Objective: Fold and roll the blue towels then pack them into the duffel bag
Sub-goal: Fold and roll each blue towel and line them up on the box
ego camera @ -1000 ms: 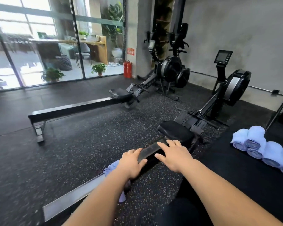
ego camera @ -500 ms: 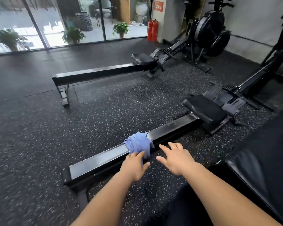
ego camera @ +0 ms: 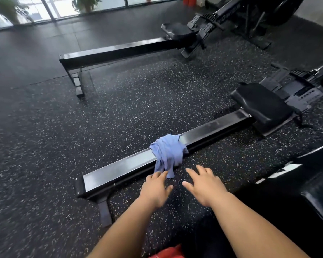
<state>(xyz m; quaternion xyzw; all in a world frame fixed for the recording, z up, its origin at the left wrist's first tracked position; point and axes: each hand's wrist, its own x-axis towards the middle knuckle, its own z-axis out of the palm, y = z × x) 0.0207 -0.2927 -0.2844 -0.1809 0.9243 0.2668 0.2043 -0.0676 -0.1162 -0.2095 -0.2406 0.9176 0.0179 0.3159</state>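
Note:
A crumpled blue towel (ego camera: 167,151) hangs over the black rail (ego camera: 127,164) of the nearer rowing machine, one end drooping down the near side. My left hand (ego camera: 156,187) is just below that drooping end, fingers spread, fingertips at or almost at the cloth. My right hand (ego camera: 203,185) is open to the right of the towel, apart from it, over the speckled floor. Neither hand holds anything. No duffel bag and no rolled towels are in view.
The nearer rower's black seat (ego camera: 261,105) sits on the rail at the right. A second rowing machine (ego camera: 119,51) lies parallel farther back. A dark padded bench edge (ego camera: 317,192) is at the right. Potted plants (ego camera: 6,8) stand by the glass wall.
My view has tilted down and closed in on the rail. The rolled towels at the right have left the frame. Both hands have stayed open and now sit just short of the crumpled towel.

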